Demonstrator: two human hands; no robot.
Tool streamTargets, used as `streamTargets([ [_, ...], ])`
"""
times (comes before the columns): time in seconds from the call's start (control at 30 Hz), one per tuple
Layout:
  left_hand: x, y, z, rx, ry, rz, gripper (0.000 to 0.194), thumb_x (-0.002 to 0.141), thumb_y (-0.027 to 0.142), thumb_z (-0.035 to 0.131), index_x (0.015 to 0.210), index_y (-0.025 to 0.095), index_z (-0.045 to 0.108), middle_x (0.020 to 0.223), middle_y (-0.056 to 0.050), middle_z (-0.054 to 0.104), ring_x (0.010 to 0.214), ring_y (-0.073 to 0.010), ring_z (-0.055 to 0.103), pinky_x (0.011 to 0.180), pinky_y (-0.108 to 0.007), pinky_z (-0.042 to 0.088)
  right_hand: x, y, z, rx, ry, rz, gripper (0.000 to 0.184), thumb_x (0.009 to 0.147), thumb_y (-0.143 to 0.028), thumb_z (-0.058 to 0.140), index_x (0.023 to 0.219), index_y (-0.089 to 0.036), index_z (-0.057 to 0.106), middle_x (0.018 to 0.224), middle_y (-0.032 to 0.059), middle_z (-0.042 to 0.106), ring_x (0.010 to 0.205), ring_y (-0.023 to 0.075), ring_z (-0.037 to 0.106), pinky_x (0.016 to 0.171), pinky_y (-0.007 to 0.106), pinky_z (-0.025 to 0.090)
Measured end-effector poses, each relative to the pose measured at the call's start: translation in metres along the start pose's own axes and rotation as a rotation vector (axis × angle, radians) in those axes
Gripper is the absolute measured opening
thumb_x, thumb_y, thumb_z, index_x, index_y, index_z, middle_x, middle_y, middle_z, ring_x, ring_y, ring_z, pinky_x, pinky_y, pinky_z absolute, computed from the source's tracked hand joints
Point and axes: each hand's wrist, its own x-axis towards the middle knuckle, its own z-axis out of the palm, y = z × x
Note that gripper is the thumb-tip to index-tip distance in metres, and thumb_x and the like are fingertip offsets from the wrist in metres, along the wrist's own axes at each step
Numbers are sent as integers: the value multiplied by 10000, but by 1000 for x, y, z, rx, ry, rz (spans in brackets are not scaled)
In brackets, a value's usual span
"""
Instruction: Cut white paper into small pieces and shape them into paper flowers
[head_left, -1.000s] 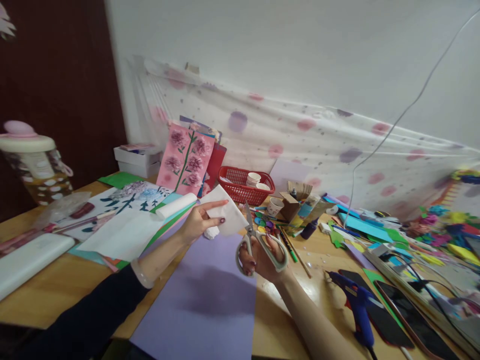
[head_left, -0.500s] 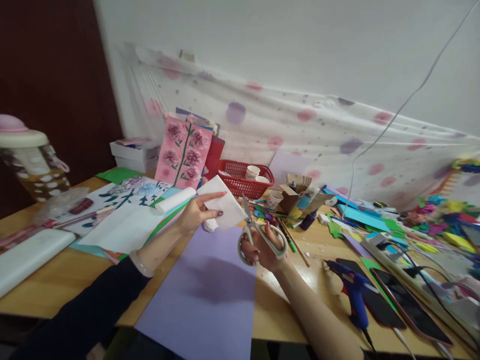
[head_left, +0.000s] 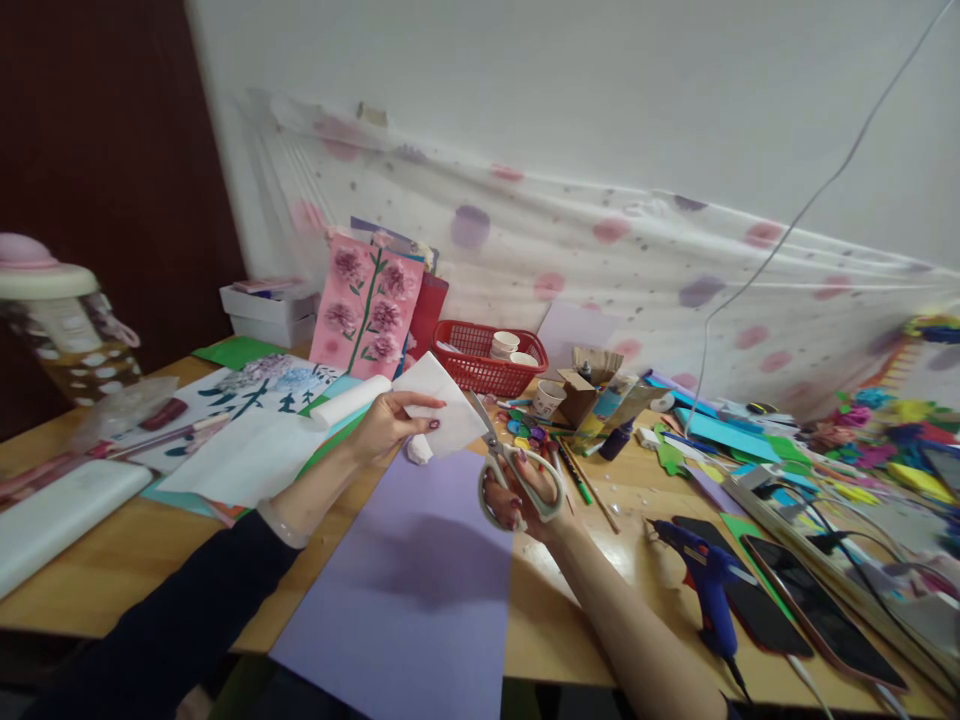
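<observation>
One thin white paper piece [head_left: 444, 395], raised above the pale wooden table [head_left: 555, 650], is pinched by the left hand [head_left: 382, 430]; the right hand's [head_left: 529, 503] fingers clasp one pair of pale-handled metal scissors [head_left: 492, 443] at its edge. Cutting seems in hand, calling next for steady paper. One flat purple sheet [head_left: 420, 620] lies nearer, one red plastic basket [head_left: 491, 378] farther.

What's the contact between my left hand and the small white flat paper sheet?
Touching. The head view shows your left hand holding the small white sheet up, thumb and a finger overlapping its near face.
</observation>
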Motion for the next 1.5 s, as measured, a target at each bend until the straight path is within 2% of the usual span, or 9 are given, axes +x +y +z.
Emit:
streamTargets([
  [0.23,0,3,-2,28,-19,5,328,442,154,838,741,116,707,676,-16,704,626,-132,657,644,-252,550,0,2,-3,-61,19,16,430,702,-566,659,697,-169,495,425,-105,348,312,29,245,286,138,243],
  [0.33,0,3,-2,13,-35,-8,302,439,132,833,714,121,708,670,-4,701,609,-104,643,628,-216,538,1,5,-5,-73,14,41,488,697,-634,615,640,-169,477,406,-99,343,291,31,244,270,149,231],
  [0.47,2,-1,-4,20,-50,-13,276,442,153,833,684,119,705,678,-17,707,624,-116,649,642,-234,544,2,9,-2,-63,-22,85,582,667,-757,510,592,-181,457,418,-75,365,316,54,308,308,185,302],
  [0.67,3,-8,-7,159,-97,0,251,491,202,814,701,116,707,711,-44,714,647,-148,656,644,-271,550,2,10,1,-30,-97,73,571,699,-759,466,700,-188,492,492,-49,452,393,90,412,412,231,393],
  [0.77,3,-9,-9,186,-139,-8,250,516,189,799,742,124,714,769,-47,720,689,-144,661,683,-261,547,3,9,-1,18,-151,80,583,711,-767,436,744,-187,481,532,-32,495,449,112,464,480,268,434],
  [0.83,3,-10,-10,226,-156,-15,264,530,183,792,775,123,715,773,-52,719,675,-138,655,640,-240,540,3,9,-1,42,-162,76,598,723,-773,402,752,-181,482,559,-18,510,488,123,485,517,286,446],
  [1.03,-2,-14,-4,317,-201,-79,228,551,203,770,758,135,704,743,-47,700,637,-119,619,558,-204,488,4,11,0,78,-182,71,630,733,-776,372,763,-166,525,571,-16,504,478,112,450,537,284,439],
  [1.23,-3,-22,-2,400,-224,-67,225,566,244,759,751,127,705,674,-49,665,583,-106,565,488,-182,408,6,11,3,98,-117,71,620,733,-776,370,824,-181,522,544,-30,487,463,113,442,521,278,441],
  [1.5,-3,-20,-1,393,-211,-100,313,564,238,762,857,142,703,705,-33,655,551,-85,528,467,-170,352,7,14,2,90,-28,64,594,700,-774,438,751,-186,507,492,-63,420,381,84,386,405,223,398],
])
